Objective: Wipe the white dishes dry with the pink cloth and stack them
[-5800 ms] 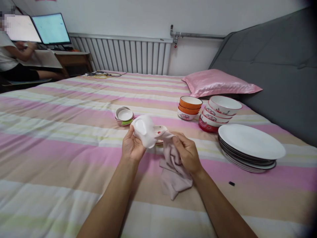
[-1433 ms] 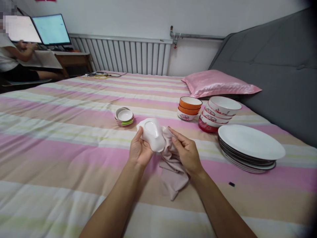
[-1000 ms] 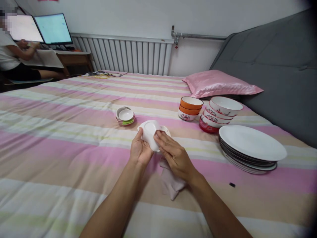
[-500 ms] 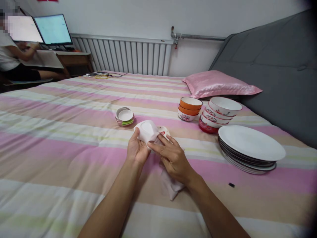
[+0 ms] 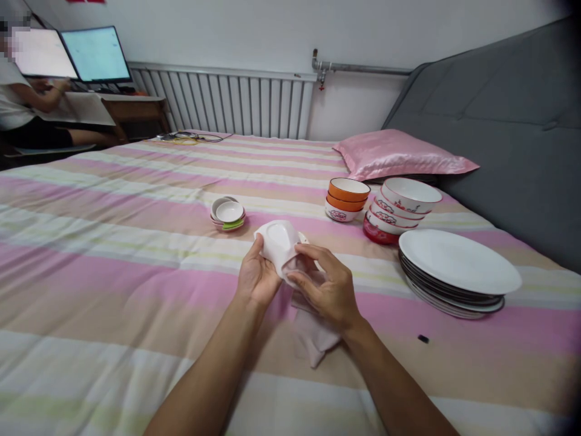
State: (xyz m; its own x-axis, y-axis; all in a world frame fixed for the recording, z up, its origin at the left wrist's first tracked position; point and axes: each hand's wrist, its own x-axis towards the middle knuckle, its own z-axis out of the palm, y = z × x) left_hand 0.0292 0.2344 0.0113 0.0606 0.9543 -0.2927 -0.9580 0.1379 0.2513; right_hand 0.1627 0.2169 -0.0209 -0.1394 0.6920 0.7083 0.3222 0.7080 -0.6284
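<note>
My left hand (image 5: pixel 259 275) grips a small white bowl (image 5: pixel 278 239) by its left side, its base turned up toward me. At the bowl's right edge, my right hand (image 5: pixel 327 287) pinches a pale pink cloth (image 5: pixel 315 336) against the rim. The cloth hangs down from the fingers over the bedspread. Behind the bowl, part of a patterned white dish (image 5: pixel 303 238) shows; most of it is hidden. A cluster of small dishes (image 5: pixel 229 212), one with a green edge, sits beyond my left hand.
Right of my hands stand stacked orange and white bowls (image 5: pixel 347 197), larger patterned bowls (image 5: pixel 402 212) and a pile of plates (image 5: pixel 458 263). A small black object (image 5: pixel 423 339) lies on the striped bedspread (image 5: pixel 113 290). Farther off are a pink pillow (image 5: pixel 399 154), cables (image 5: pixel 195 138) and a seated person (image 5: pixel 27 103).
The bowl has shifted slightly right and tilted. My right hand has turned, its fingers now curled around the cloth at the rim, and the patterned dish behind is more covered.
</note>
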